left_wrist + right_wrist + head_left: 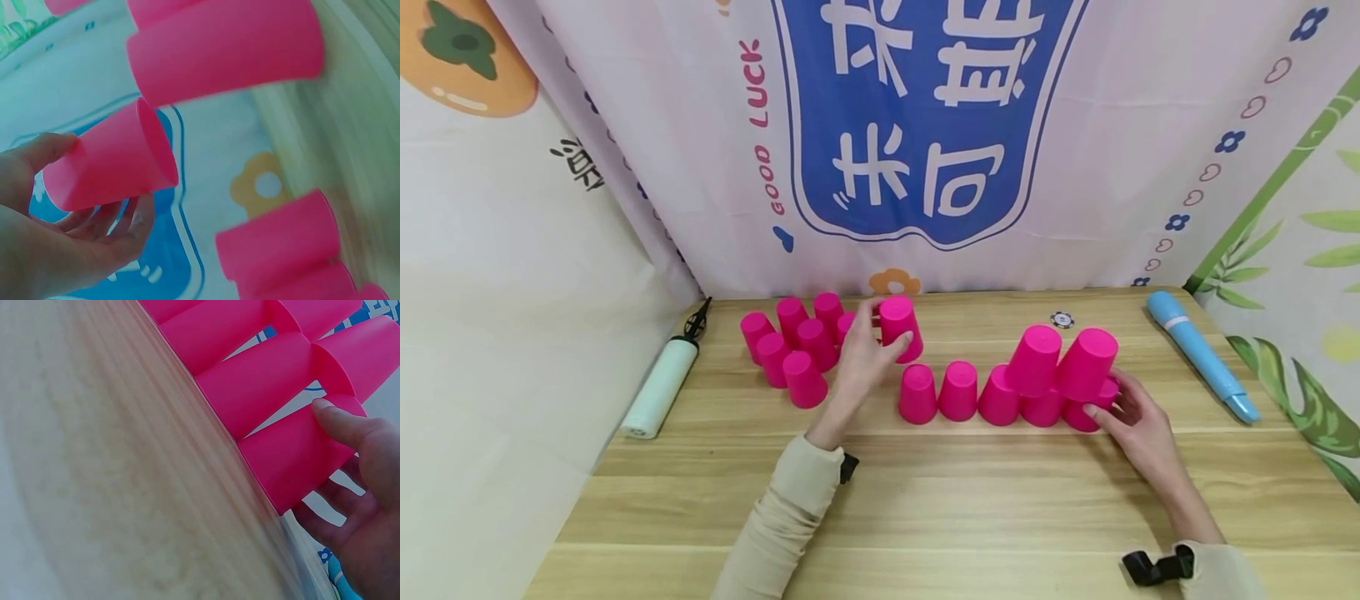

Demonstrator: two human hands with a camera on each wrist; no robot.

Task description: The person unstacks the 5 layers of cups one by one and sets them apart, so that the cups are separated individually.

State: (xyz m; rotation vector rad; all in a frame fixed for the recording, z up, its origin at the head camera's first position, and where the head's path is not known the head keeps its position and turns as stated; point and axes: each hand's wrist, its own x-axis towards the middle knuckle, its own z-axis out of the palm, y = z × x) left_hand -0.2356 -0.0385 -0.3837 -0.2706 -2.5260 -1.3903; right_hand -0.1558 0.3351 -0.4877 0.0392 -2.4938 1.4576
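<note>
Head view shows the left hand [861,358] lifted above the worktop [925,492], thumb and fingers curled round one pink cup [899,328] held upside down, just right of a loose cluster of pink cups [790,346] standing at the back left. In the left wrist view the thumb [44,150] lies on one side of that cup and the fingers on the other. The right hand [1138,421] rests at the right end of a row of upturned pink cups [958,392], thumb and fingers round the end cup [1086,414]; two more cups [1060,360] sit on top of the row there. A white pump [658,387] lies at the left, a blue microphone [1202,354] at the right
</note>
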